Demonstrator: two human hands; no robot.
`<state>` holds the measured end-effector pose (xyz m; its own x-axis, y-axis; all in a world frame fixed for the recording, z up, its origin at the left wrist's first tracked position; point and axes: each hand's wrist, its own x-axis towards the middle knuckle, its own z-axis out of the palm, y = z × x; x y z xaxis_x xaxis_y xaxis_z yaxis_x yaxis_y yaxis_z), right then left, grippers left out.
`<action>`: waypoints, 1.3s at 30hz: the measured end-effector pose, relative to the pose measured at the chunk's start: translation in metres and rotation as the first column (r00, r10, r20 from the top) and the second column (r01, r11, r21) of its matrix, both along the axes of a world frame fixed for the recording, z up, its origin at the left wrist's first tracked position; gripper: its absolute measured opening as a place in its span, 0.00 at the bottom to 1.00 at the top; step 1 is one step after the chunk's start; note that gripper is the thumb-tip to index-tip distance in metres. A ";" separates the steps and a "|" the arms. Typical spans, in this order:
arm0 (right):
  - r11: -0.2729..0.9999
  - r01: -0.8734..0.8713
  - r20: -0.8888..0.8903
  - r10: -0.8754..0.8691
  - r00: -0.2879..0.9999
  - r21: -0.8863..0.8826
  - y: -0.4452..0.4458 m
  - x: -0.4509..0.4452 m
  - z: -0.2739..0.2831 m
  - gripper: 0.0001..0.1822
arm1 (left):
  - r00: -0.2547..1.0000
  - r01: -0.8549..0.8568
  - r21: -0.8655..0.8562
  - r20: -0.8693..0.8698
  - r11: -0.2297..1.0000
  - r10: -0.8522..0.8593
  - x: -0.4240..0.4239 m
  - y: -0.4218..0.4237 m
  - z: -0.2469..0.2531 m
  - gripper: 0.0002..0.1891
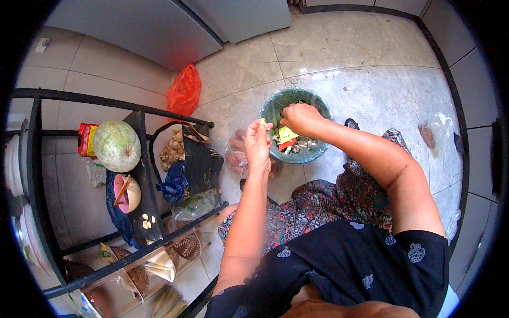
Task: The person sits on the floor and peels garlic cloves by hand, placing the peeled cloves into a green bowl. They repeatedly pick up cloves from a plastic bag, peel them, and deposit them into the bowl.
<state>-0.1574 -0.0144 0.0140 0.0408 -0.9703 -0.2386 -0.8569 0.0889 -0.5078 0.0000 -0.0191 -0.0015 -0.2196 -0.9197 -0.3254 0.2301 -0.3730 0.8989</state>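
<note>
My left hand [257, 139] pinches a small pale garlic clove [263, 122] between thumb and fingertips, just left of a green waste bin [302, 160] lined with clear plastic. Over the bin's upper part is my right hand [301, 118], its fingers curled down; whether they hold anything is hidden. Inside the bin lie vegetable scraps [305, 144] and a yellow and red wrapper [286, 136]. Several peeled garlic cloves [147, 222] rest on the black rack shelf at the left, close to a pink and cream bowl [133, 194] with a brown stick-like handle across it.
A pale green melon [117, 146] sits on the black metal rack [95, 101]. Beside it, a black bag [203, 167] stands near garlic bulbs [173, 151]. A red plastic bag [184, 92] is by the wall, and a clear bag of reddish items [237, 153] lies beside the bin.
</note>
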 end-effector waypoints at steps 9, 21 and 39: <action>0.992 0.053 0.553 0.019 0.833 -0.114 -0.009 0.003 -0.011 0.08 | 0.993 0.024 -0.011 0.114 1.000 -0.023 -0.001 0.001 -0.003 0.12; 0.972 0.137 0.718 -0.233 0.655 0.190 -0.013 0.003 -0.011 0.09 | 0.981 0.046 -0.095 0.192 0.994 -0.027 -0.004 0.005 -0.003 0.15; 0.963 0.248 0.554 -0.263 0.790 0.104 -0.014 0.003 -0.013 0.13 | 0.998 0.070 0.044 -0.008 0.997 -0.069 -0.001 0.002 -0.004 0.13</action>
<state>-0.1543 -0.0281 0.0014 -0.0747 -0.9584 -0.2753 -0.3698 0.2830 -0.8849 -0.0009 -0.0172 -0.0054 -0.2846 -0.8868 -0.3641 0.2075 -0.4278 0.8797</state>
